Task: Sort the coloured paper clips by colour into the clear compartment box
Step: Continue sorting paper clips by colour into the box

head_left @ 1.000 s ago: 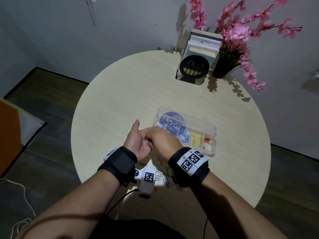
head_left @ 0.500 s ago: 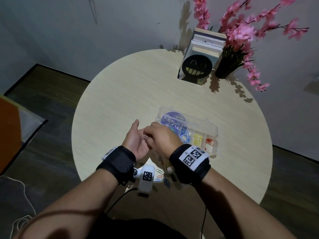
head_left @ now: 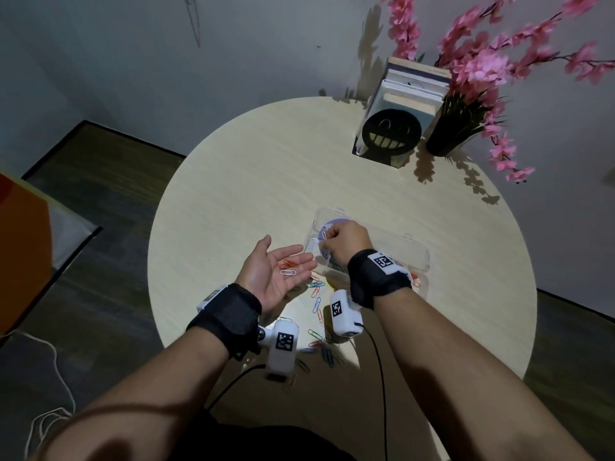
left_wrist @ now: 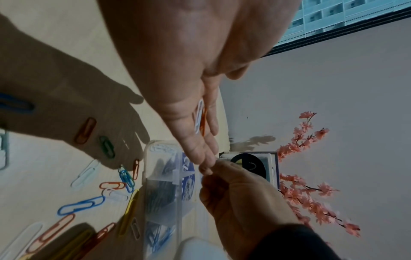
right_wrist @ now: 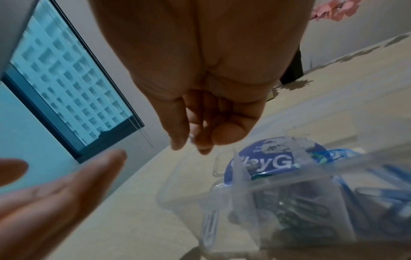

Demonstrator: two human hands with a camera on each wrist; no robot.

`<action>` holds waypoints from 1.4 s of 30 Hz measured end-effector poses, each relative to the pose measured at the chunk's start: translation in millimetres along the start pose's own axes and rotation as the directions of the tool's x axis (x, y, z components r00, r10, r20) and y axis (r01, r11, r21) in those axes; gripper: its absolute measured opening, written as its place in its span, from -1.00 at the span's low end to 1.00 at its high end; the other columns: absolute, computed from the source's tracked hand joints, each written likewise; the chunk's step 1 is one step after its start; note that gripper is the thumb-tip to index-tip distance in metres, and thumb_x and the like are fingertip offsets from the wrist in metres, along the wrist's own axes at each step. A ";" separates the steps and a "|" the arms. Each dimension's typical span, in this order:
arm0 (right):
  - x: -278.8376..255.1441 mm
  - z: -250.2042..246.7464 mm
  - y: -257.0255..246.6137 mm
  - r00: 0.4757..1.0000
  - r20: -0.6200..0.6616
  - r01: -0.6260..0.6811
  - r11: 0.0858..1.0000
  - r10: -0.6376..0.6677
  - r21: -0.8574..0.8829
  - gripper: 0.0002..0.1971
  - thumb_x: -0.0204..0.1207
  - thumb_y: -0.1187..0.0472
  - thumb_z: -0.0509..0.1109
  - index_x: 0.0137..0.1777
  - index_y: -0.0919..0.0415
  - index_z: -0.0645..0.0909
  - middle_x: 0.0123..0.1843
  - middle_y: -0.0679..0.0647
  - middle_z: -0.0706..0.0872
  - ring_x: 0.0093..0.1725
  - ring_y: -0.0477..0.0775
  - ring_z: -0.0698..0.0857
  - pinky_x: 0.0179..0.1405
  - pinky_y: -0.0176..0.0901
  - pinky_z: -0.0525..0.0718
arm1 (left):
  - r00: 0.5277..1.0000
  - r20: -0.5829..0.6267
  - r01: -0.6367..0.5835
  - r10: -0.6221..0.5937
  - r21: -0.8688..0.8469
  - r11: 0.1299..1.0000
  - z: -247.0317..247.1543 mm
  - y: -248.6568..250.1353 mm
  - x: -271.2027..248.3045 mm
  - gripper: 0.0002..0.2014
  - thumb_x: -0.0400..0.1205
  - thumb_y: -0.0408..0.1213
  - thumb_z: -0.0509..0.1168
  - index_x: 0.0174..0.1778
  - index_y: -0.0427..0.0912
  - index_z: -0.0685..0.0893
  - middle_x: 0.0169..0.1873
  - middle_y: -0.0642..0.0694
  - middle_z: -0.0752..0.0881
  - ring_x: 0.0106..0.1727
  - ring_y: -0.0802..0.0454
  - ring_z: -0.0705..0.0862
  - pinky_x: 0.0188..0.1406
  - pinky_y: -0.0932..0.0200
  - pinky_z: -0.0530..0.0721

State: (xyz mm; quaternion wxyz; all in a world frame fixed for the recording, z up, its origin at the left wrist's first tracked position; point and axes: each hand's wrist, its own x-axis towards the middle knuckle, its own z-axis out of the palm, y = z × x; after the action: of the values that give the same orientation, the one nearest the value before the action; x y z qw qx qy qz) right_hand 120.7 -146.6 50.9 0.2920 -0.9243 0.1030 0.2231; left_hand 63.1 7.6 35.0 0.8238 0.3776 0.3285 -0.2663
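Note:
My left hand [head_left: 276,267] lies open, palm up, left of the clear compartment box [head_left: 422,257]. An orange clip [head_left: 289,262] and a white clip [head_left: 289,272] rest on its palm; the left wrist view shows these palm clips [left_wrist: 199,116] too. My right hand [head_left: 339,239] hovers over the box's left end with its fingers curled, and thumb and forefinger pinch a small white paper clip [head_left: 324,234]. In the right wrist view the pinching fingertips [right_wrist: 177,140] hang just above the box [right_wrist: 244,190], which holds sorted blue and dark clips and a round blue label [right_wrist: 266,163].
Several loose clips [head_left: 316,296] of mixed colours lie on the round table [head_left: 249,181] between my wrists and the box, also seen in the left wrist view [left_wrist: 82,205]. At the far edge stand books behind a black smiley bookend [head_left: 391,133] and a vase of pink flowers [head_left: 449,134].
My right hand has left the left palm and moved right and forward over the box's left end with a white clip. The left hand has opened flat, showing two clips.

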 end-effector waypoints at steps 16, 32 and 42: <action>-52.7 26.5 -30.4 0.833 0.253 0.553 0.707 -0.493 -0.442 -0.80 0.55 0.24 0.26 0.10 0.19 0.65 -0.13 0.12 0.47 -0.04 0.23 0.67 -0.29 -0.11 0.40 | 0.998 0.049 0.026 -0.026 -0.004 1.000 9.0 -1.2 5.8 -0.25 0.73 0.19 -0.18 0.33 -0.45 0.54 0.23 -0.48 0.62 0.26 -0.28 0.60 0.24 -0.07 0.54; -18.1 -7.4 -15.0 0.981 0.033 0.193 0.976 -0.190 -0.103 -0.86 0.44 0.26 0.40 -0.03 0.13 0.70 -0.10 0.10 0.79 -0.12 0.08 0.71 -0.10 -0.16 0.65 | 1.000 0.006 -0.002 0.002 0.022 1.000 -0.6 1.1 6.8 -0.34 0.73 0.16 -0.09 0.22 -0.42 0.57 0.01 -0.42 0.73 0.07 -0.30 0.74 0.06 -0.09 0.71; -59.5 10.9 -18.8 0.886 0.154 0.463 0.824 -0.437 -0.327 -0.82 0.55 0.23 0.29 0.09 0.19 0.66 -0.04 0.19 0.62 0.00 0.22 0.66 -0.14 -0.04 0.62 | 0.999 0.053 0.008 -0.012 0.076 0.997 20.6 -7.5 3.2 -0.41 0.71 0.20 -0.12 -0.23 -0.19 0.58 -0.42 -0.11 0.40 -0.42 0.06 0.35 -0.30 0.15 0.48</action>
State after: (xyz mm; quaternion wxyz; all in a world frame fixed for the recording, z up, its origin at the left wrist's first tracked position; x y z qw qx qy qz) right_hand 70.6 -121.4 80.3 0.1681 -0.9509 -0.1703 0.1962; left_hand 67.0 -13.6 39.6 0.8161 0.3996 0.2978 -0.2926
